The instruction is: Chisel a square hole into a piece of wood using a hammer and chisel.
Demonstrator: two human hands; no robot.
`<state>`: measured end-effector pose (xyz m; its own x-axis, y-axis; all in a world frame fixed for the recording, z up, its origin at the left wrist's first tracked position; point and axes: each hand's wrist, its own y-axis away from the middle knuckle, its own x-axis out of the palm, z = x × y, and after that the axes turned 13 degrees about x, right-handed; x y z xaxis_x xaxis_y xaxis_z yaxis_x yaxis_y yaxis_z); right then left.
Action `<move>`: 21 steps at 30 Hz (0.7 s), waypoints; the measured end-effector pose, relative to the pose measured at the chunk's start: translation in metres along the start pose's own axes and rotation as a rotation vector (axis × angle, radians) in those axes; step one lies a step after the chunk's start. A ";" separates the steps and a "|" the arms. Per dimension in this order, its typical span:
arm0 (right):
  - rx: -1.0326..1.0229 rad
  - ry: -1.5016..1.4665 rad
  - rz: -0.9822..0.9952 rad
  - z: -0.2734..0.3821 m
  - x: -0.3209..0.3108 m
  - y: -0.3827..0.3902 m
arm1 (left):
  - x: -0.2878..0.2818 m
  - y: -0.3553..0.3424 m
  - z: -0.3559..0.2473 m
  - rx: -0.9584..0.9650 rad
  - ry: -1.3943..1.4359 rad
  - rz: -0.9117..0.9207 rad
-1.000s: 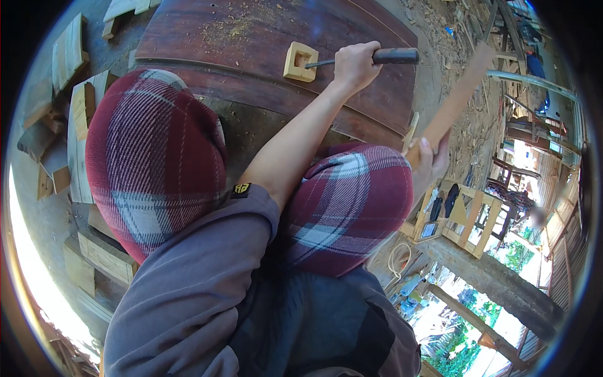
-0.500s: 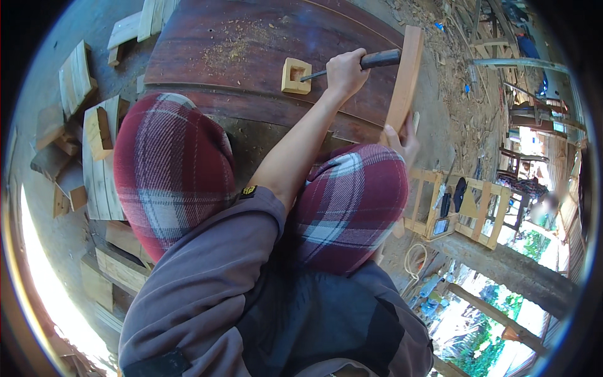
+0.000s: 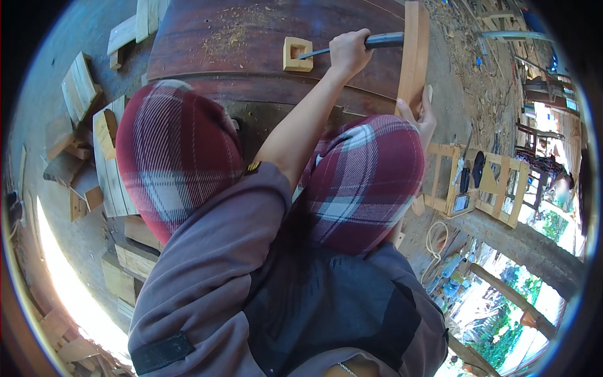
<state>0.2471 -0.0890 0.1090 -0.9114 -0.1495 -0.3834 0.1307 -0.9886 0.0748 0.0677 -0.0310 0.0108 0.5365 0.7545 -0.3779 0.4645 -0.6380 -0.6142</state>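
Observation:
A small pale wooden block (image 3: 293, 66) with a squarish recess lies on a dark red-brown board (image 3: 251, 53). My left hand (image 3: 350, 51) is closed round a chisel (image 3: 384, 41), whose thin blade slants left with its tip at the recess. Its dark handle points right, the end up against a long wooden bar (image 3: 413, 56), though I cannot tell whether they touch. My right hand (image 3: 425, 119), beside my right knee, grips the bar's near end. Part of that hand is hidden behind the knee.
Wood shavings (image 3: 229, 41) are scattered over the board. Several wood offcuts (image 3: 80, 88) lie on the floor to the left. At right stand a light wooden frame (image 3: 502, 182) and a coiled cord (image 3: 436, 242). My plaid-covered knees (image 3: 179, 144) flank the near side.
The whole view has shifted, so the block and hands appear higher. The wooden bar stands slightly more upright in the picture. Both hands keep their holds, and the chisel tip stays at the recess.

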 end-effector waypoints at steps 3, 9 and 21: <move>-0.014 -0.067 -0.054 0.009 -0.002 0.011 | -0.007 0.003 -0.001 0.032 0.013 -0.029; 0.028 -0.011 -0.018 -0.002 -0.006 0.004 | -0.014 0.002 -0.010 0.017 0.031 0.049; 0.023 -0.079 0.167 0.013 0.000 0.012 | -0.035 -0.008 -0.013 -0.109 0.170 -0.067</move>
<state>0.2438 -0.1004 0.1218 -0.9058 -0.3086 -0.2902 0.2744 -0.9494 0.1530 0.0543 -0.0545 0.0381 0.6085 0.7651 -0.2105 0.5716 -0.6067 -0.5524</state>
